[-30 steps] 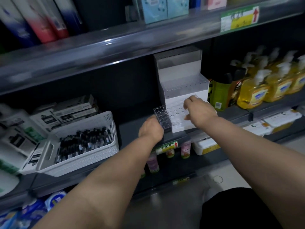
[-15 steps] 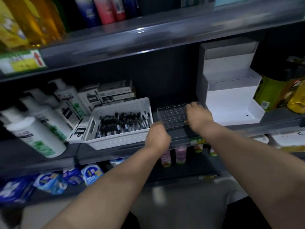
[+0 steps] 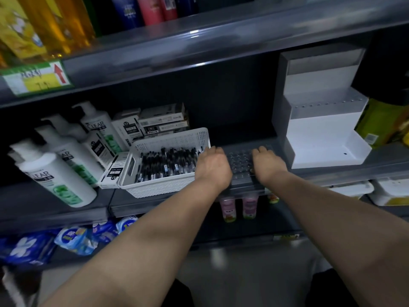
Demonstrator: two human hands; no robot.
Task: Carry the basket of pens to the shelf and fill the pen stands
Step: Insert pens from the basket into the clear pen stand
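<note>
A white perforated basket [image 3: 170, 138] full of black pens [image 3: 164, 163] stands on the middle shelf. Right of it lies a clear pen-stand tray with round holes [image 3: 240, 161], flat on the shelf. My left hand [image 3: 212, 167] grips the tray's left edge, beside the basket's right wall. My right hand [image 3: 266, 163] holds its right edge. Further right stands the white stepped pen stand [image 3: 318, 129], with its lowest step bare and no pens in it.
White shampoo pump bottles [image 3: 59, 169] and boxes of pens [image 3: 161, 120] crowd the shelf left of and behind the basket. Yellow-green bottles [image 3: 385, 122] stand right of the stand. The shelf above [image 3: 199, 47] overhangs; small pink bottles [image 3: 228, 208] sit on the shelf below.
The clear holed tray has come off the stepped stand's lowest step and moved left, down onto the shelf beside the basket, both hands travelling with it. The view swung left.
</note>
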